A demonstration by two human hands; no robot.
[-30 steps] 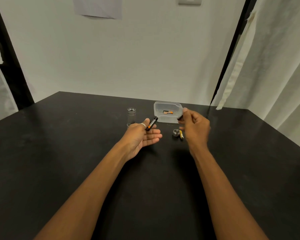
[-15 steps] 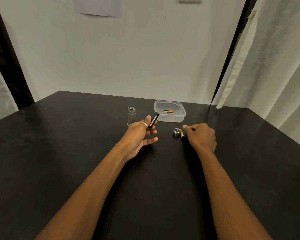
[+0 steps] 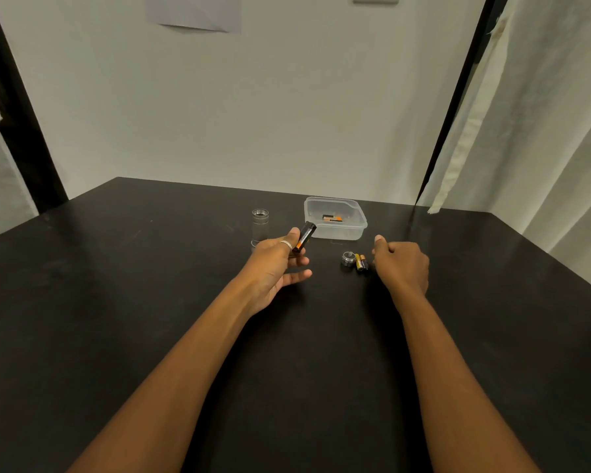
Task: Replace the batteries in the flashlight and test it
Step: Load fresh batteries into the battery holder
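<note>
Two hands over a dark surface, a battery holder in the left

Two bare forearms reach forward over the black surface. The left hand is partly closed: its thumb, which wears a silver ring, and upper fingers pinch a small black battery holder with an orange patch near its lower end, tilted up and to the right. The lower fingers of that hand are spread loose and hold nothing.

The right hand is loosely curled, knuckles up and thumb raised, just to the right of two batteries that lie side by side on the surface. Whether its fingertips touch them cannot be told, and it does not appear to hold anything. Touching the left side of the batteries sits a small round metal cap.

Behind the left hand stands the flashlight body, a silver tube upright with its threaded open end on top; its base is partly hidden by the hand. Right of it, towards the far edge, is a clear plastic container with more batteries, black and orange, lying inside. A pale wall rises behind the surface, with white curtains at both sides.
</note>
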